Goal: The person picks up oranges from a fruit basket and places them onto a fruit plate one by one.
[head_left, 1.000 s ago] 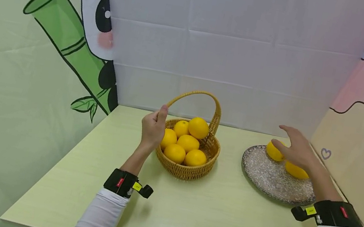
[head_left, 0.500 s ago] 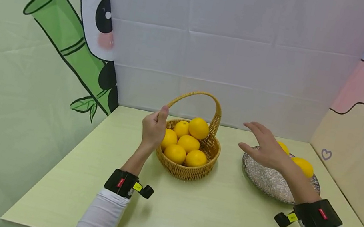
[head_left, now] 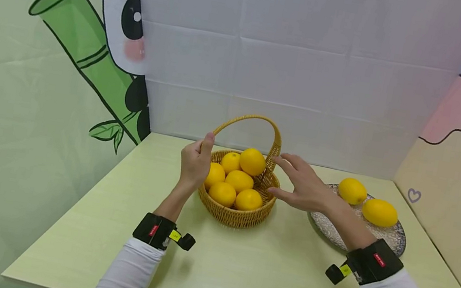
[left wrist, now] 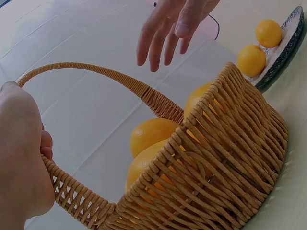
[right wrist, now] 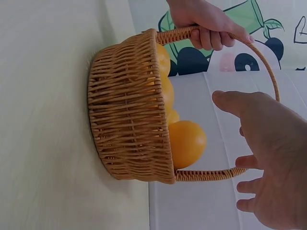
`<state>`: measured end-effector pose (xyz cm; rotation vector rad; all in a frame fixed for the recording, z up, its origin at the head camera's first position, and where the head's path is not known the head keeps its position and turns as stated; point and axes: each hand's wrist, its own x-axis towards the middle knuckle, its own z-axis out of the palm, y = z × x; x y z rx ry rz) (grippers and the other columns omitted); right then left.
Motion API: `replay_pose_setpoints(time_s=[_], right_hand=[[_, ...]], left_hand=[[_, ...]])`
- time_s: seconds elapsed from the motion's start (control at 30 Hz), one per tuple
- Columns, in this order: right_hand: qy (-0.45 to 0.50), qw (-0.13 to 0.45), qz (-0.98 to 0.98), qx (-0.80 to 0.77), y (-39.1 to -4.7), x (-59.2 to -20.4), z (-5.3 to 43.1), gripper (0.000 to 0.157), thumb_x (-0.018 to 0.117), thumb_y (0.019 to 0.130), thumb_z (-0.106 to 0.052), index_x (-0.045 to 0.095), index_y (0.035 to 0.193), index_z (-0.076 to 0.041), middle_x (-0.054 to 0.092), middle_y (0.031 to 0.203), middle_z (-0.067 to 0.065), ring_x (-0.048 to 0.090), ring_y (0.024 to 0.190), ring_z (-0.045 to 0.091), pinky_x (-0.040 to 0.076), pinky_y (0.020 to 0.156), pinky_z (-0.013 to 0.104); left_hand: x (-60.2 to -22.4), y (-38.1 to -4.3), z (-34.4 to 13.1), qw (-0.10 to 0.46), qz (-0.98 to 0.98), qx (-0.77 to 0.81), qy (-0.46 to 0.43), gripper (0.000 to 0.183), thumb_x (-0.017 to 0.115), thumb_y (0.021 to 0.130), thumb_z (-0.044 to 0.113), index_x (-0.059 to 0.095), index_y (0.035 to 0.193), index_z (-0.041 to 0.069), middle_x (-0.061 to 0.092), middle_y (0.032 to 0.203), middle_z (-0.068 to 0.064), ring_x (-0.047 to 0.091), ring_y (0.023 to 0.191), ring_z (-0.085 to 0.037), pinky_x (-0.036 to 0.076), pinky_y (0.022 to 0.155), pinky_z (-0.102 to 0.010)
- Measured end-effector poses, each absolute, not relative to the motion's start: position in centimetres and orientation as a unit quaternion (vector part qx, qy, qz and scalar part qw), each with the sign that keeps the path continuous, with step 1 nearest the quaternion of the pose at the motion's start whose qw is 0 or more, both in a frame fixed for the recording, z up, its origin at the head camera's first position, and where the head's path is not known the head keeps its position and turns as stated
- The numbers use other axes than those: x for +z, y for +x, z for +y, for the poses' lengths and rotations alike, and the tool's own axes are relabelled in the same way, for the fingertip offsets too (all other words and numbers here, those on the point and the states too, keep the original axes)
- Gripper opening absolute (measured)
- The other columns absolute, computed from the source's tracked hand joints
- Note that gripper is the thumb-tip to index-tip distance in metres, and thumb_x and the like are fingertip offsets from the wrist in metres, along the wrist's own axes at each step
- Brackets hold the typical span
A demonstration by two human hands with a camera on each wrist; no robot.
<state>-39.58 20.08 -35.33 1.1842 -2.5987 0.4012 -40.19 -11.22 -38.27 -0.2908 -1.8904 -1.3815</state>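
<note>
Fingers of the right hand (head_left: 303, 188) spread wide and empty beside the basket (head_left: 237, 202), just right of the fruit.

The basket is held steady on the desk (head_left: 261, 283) by the left hand (head_left: 194, 163), whose fingers are curled round the near-left foot of the handle (head_left: 249, 119). The handle's arch is seen running from near left to far right, so the open mouth is faced upward and is clear on the side of the right hand. The oranges (head_left: 239, 180) are piled inside, the top orange (head_left: 252, 162) lying left of and close to the right fingertips (left wrist: 158, 50), not yet touched. Round fruit, so no long axis is offered. Two more fruits are seen on the plate (head_left: 329, 223), behind the right wrist; the further-right fruit (head_left: 379, 212) is lying lengthwise left to right.
</note>
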Motion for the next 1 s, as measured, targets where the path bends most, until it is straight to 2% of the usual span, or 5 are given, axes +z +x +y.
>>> replay_pose_setpoints(time_s=[0.27,0.5,1.0], right_hand=[[0.42,0.111,-0.892,0.125,-40.3,-35.2,17.0,0.079,0.064,0.098,-0.052,0.035,0.161,-0.015,0.027,0.163,0.019,0.022,0.148,0.039,0.024,0.116,0.063],[0.428,0.111,-0.89,0.11,-41.4,-34.8,15.0,0.077,0.063,0.099,-0.05,0.036,0.16,-0.012,0.03,0.161,0.023,0.027,0.145,0.04,0.025,0.116,0.063],[0.38,0.079,-0.92,0.048,-43.0,-33.9,11.0,0.071,0.061,0.102,-0.045,0.037,0.16,-0.013,0.028,0.162,0.022,0.026,0.146,0.04,0.027,0.116,0.061]], left_hand=[[-38.3,-40.2,-11.5,0.379,-0.74,-0.544,-0.117,0.062,0.046,0.108,0.049,0.032,0.059,0.015,0.026,0.052,0.0,0.022,0.041,-0.016,0.015,0.039,-0.023],[-38.2,-40.0,-11.7,0.38,-0.74,-0.542,-0.117,0.063,0.047,0.108,0.049,0.032,0.058,0.015,0.025,0.052,0.0,0.021,0.042,-0.017,0.014,0.04,-0.023],[-37.9,-39.2,-12.6,0.37,-0.739,-0.548,-0.124,0.063,0.045,0.108,0.051,0.033,0.058,0.014,0.026,0.052,0.0,0.021,0.041,-0.016,0.014,0.039,-0.023]])
